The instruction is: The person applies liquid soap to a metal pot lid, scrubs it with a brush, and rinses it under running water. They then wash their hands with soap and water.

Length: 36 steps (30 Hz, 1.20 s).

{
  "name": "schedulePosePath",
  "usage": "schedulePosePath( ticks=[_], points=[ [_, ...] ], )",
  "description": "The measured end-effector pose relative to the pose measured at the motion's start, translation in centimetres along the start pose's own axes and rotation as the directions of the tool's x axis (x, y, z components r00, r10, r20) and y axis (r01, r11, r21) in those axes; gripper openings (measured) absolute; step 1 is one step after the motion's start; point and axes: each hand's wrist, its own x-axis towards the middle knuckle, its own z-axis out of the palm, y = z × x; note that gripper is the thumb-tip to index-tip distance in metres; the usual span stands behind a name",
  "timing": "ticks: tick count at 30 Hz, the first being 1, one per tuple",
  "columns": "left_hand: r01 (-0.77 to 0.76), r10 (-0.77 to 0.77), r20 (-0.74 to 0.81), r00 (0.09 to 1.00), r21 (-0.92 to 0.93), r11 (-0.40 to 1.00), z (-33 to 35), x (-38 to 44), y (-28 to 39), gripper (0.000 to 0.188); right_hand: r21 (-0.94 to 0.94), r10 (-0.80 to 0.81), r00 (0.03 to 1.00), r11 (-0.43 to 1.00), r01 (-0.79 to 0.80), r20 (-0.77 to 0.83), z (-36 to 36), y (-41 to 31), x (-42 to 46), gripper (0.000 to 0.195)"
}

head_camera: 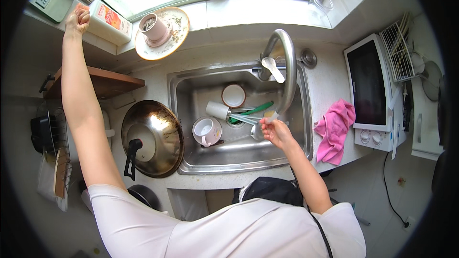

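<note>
My left hand (77, 19) reaches far up to the window sill, its fingers curled at the end of a white plastic container (110, 21) with an orange printed label. Whether it grips the container is unclear. Over the steel sink (244, 166), my right hand (275, 132) has half-curled fingers at a whitish patch below the faucet's mouth (283, 109); what that patch is cannot be made out. Below and left of it lie a ladle (256, 132), a green-handled utensil (263, 106) and a white cylindrical holder (217, 110) on its side. A mug (207, 131) and a brown-rimmed bowl (233, 95) sit in the basin too.
Left of the sink rests a wok lid (157, 114) with a black handle. A plate with a cup (154, 28) stands at the sill's edge. On the right are a pink cloth (335, 132), a sink strainer (308, 58) and a microwave oven (369, 82). The faucet arches over the basin.
</note>
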Motion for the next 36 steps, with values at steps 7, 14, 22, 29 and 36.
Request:
schedulePosePath(
  ticks=[7, 14, 22, 29, 36],
  points=[
    [-0.249, 0.255, -0.057, 0.965, 0.09, 0.964, 3.5, -8.2, -1.8, 0.029, -0.174, 0.279, 0.927, 0.955, -0.24, 0.249, 3.3, 2.5, -0.5, 0.029],
    [-0.738, 0.519, 0.536, 0.666, 0.571, 0.359, 8.5, -36.0, -35.0, 0.023, 0.247, -0.378, 0.772, 0.925, 0.29, 0.511, 14.9, 0.5, -1.5, 0.065],
    [-0.575, 0.561, 0.32, 0.764, 0.731, 0.366, 13.5, -43.6, -43.8, 0.056, 0.187, -0.4, 0.766, 0.916, 0.356, 0.503, 10.9, 4.1, -1.5, 0.07],
    [-0.108, 0.078, 0.074, 0.994, 0.682, 0.724, 8.8, -38.7, -46.2, 0.059, 0.1, -0.284, 0.835, 0.958, 0.27, 0.47, 9.1, 4.2, -1.9, 0.071],
    [-0.181, 0.186, 0.074, 0.98, 0.72, 0.67, 7.0, -38.7, -47.3, 0.055, 0.072, -0.227, 0.874, 0.973, 0.218, 0.429, 9.0, 4.4, -2.2, 0.068]
  ],
)
